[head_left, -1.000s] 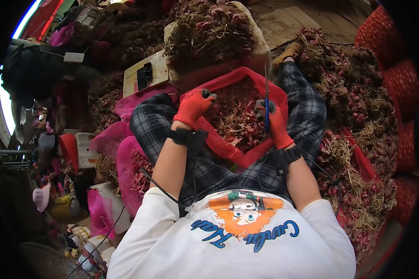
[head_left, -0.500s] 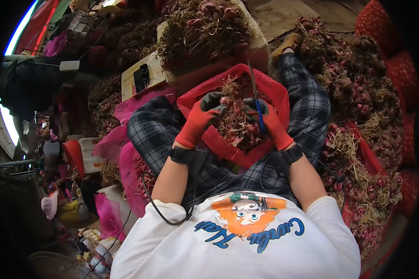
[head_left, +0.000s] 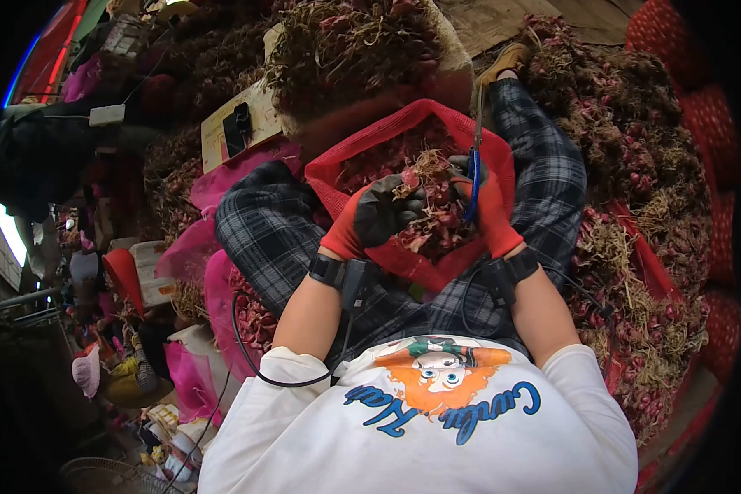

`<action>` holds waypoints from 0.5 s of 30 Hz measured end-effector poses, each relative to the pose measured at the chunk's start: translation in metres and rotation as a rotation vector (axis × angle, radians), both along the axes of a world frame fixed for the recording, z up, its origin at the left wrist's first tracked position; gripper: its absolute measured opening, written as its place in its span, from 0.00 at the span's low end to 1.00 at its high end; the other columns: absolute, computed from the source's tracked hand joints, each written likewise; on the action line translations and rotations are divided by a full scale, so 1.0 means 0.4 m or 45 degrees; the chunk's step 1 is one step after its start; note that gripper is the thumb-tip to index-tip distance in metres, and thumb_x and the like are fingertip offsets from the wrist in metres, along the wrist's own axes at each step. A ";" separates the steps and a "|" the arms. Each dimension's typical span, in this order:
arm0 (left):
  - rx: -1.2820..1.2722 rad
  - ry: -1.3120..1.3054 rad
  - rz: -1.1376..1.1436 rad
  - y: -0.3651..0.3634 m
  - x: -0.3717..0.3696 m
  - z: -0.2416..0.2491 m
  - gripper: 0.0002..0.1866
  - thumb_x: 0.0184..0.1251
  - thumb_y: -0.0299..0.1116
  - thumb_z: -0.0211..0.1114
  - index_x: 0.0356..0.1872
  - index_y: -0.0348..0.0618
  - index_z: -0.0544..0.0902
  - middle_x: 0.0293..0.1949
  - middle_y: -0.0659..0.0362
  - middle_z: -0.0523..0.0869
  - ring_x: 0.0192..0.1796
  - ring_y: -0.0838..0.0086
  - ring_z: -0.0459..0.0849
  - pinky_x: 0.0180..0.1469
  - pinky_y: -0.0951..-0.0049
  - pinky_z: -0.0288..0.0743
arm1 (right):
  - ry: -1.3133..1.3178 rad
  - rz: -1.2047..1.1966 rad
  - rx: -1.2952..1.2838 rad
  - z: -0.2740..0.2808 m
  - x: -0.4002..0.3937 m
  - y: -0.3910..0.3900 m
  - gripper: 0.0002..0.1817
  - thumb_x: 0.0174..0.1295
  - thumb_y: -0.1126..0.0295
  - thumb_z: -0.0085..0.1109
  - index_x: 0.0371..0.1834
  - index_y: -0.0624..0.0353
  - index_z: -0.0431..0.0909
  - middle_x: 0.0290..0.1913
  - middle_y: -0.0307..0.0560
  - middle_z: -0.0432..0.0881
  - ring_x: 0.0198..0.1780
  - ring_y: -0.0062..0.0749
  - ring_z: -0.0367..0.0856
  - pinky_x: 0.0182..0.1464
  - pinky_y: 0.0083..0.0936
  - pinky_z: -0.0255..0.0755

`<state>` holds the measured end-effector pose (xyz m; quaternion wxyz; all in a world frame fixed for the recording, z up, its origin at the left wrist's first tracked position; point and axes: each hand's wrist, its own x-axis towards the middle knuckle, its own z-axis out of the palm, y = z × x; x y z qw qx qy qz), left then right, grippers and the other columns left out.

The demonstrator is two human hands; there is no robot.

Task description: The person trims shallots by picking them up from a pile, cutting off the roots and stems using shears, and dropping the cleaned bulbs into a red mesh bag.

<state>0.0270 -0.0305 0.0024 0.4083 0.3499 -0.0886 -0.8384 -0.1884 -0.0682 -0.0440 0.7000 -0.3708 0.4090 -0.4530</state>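
My left hand (head_left: pixel 380 216), in a red glove with a dark palm, is turned palm up with its fingers curled around a dry-stemmed shallot bunch (head_left: pixel 428 168). My right hand (head_left: pixel 487 204), gloved alike, grips scissors (head_left: pixel 474 177) with blue handles, their blades pointing away from me. The right fingertips lie close to the bunch; whether they touch it is hard to see. Both hands are over an open red mesh bag (head_left: pixel 335 161) between my legs, with loose shallots (head_left: pixel 440 224) inside.
A pale foam box (head_left: pixel 457 70) heaped with shallots stands ahead. A phone-like dark object (head_left: pixel 239 128) lies on a cardboard piece at left. Shallot piles (head_left: pixel 634 173) spread along my right. Pink mesh (head_left: pixel 222 185) lies beside my left leg. People sit farther left.
My left hand has rolled palm up and moved slightly right. The scissors have swung more upright in my right hand. The shallot bunch has shifted right, between the hands.
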 end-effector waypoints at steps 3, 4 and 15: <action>-0.099 -0.116 -0.032 0.007 0.012 -0.013 0.17 0.70 0.42 0.53 0.50 0.42 0.77 0.46 0.54 0.82 0.44 0.70 0.82 0.43 0.73 0.77 | 0.020 -0.005 -0.254 0.070 0.029 0.003 0.19 0.56 0.78 0.60 0.53 0.62 0.72 0.39 0.37 0.77 0.39 0.16 0.76 0.41 0.16 0.72; -0.142 -0.216 -0.067 0.010 0.004 -0.005 0.17 0.70 0.42 0.53 0.51 0.42 0.77 0.45 0.55 0.83 0.43 0.71 0.82 0.42 0.73 0.77 | 0.051 0.049 -0.406 0.082 0.041 0.003 0.19 0.56 0.78 0.60 0.53 0.62 0.72 0.40 0.37 0.78 0.40 0.16 0.76 0.42 0.16 0.71; -0.317 -0.169 -0.124 0.000 -0.044 -0.009 0.21 0.65 0.32 0.62 0.58 0.39 0.71 0.44 0.57 0.81 0.44 0.77 0.79 0.45 0.78 0.74 | -0.314 0.193 0.160 -0.016 0.011 -0.001 0.20 0.51 0.72 0.59 0.48 0.65 0.73 0.37 0.43 0.81 0.36 0.24 0.80 0.40 0.24 0.76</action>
